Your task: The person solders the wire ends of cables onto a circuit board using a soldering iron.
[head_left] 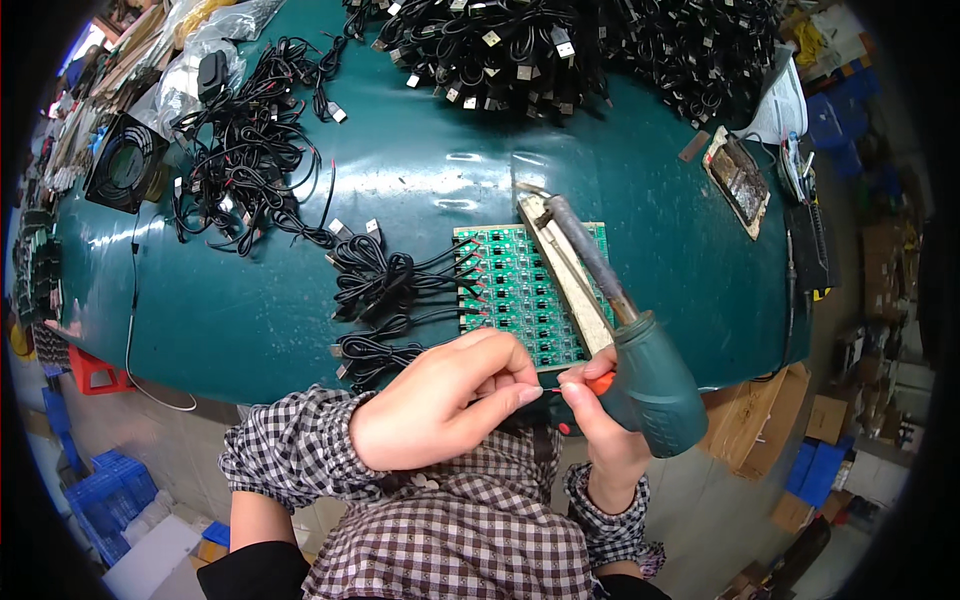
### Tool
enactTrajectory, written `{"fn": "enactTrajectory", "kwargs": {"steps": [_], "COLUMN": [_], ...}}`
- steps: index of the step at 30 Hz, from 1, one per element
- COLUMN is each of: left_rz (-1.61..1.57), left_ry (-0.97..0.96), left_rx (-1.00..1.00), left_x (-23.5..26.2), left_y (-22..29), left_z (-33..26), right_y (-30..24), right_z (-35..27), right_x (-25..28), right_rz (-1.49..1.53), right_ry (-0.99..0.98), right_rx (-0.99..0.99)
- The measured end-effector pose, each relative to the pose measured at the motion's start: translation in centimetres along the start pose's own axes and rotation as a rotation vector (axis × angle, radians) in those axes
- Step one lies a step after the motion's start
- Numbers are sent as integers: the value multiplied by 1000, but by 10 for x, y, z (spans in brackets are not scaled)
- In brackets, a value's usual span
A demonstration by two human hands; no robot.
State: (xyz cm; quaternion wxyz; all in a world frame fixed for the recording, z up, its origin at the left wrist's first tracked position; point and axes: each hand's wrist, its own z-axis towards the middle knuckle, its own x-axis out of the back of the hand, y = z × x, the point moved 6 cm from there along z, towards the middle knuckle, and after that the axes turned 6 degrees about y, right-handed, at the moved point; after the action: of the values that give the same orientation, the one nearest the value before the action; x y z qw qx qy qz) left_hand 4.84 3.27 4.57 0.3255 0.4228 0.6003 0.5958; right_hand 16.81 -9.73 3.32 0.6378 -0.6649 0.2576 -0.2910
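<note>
My left hand (450, 400) is closed in a pinch at the near edge of the table. Between its fingertips and my right thumb runs a short thin red wire (549, 389); the rest of it is hidden. My right hand (610, 440) grips a green soldering gun (655, 385) with an orange trigger, its metal barrel pointing up and away over the board. Beneath the barrel lies a panel of small green circuit boards (515, 285). Black USB cables (385, 280) lie left of the panel, several with red and black leads reaching its left edge.
A large heap of black USB cables (490, 50) fills the far side. More loose cables (260, 150) lie at left beside a square black fan (127, 163). At right sit a dark, stained tray (738, 180) and a black box (812, 250). Cardboard (755, 420) stands below the table's right edge.
</note>
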Motion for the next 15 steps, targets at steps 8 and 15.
{"fn": "enactTrajectory", "kwargs": {"steps": [8,15], "left_rz": [236,261], "left_ry": [37,0], "left_rx": [-37,-46], "left_x": [-10,-16], "left_y": [9,12], "left_z": [-4,-6], "right_y": [5,11], "right_z": [-5,-3], "right_x": [2,5], "right_rz": [-119,-4], "right_ry": [-16,-81], "right_rx": [-68,-128]}}
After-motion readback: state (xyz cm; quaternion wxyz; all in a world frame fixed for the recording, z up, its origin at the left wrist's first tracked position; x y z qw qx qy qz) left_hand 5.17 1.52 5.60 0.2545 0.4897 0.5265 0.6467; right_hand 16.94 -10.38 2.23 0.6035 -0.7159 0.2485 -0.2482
